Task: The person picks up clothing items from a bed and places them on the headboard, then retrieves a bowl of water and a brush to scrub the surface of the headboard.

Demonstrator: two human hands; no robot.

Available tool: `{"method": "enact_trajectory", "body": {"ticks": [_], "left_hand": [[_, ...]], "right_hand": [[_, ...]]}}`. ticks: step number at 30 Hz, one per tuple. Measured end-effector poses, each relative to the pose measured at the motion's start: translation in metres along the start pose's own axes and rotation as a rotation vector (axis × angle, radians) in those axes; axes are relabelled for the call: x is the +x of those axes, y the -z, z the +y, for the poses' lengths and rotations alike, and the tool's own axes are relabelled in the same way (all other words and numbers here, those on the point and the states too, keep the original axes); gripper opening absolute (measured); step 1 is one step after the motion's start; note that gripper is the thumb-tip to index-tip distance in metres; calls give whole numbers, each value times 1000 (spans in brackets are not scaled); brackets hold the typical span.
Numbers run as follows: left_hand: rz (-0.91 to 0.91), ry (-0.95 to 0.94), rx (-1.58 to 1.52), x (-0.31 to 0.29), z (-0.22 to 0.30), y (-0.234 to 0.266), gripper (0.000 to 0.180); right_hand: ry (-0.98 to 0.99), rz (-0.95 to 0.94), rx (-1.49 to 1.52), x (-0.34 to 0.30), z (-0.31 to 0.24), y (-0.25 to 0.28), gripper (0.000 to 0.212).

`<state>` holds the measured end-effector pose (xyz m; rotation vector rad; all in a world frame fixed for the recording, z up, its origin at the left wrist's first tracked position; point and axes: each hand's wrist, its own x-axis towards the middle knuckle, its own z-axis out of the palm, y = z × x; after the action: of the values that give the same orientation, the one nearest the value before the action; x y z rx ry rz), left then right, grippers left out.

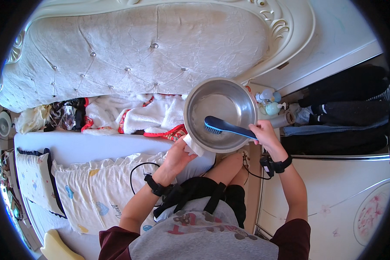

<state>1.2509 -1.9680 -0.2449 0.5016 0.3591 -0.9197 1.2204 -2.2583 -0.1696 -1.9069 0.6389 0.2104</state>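
Note:
A round stainless steel pot (199,104) is tilted so that I look into its shiny inside. My left hand (177,157) is closed at the pot's lower left rim, gripping it with a white piece (194,146) that may be cloth or paper; its fingertips are partly hidden. In my right hand (264,135) is the handle end of a blue and black brush (229,128). The brush head, with dark bristles facing down, lies over the pot's opening. Whether the bristles touch the metal, I cannot tell.
Behind the pot, white fleecy clothing with red trim (156,117) lies along a tufted headboard (138,47). A pillow (32,180) and a patterned cover (95,195) are on the left. Bottles (271,106) and a cabinet of dark clothes (342,110) stand at the right.

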Motion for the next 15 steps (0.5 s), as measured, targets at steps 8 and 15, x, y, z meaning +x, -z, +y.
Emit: {"method": "enact_trajectory", "body": {"ticks": [8, 15], "left_hand": [[182, -215, 70, 13, -10, 15, 20], [229, -245, 45, -2, 1, 12, 24]], "right_hand": [[-9, -1, -43, 8, 2, -10, 25], [-11, -4, -59, 14, -3, -19, 25]]}}
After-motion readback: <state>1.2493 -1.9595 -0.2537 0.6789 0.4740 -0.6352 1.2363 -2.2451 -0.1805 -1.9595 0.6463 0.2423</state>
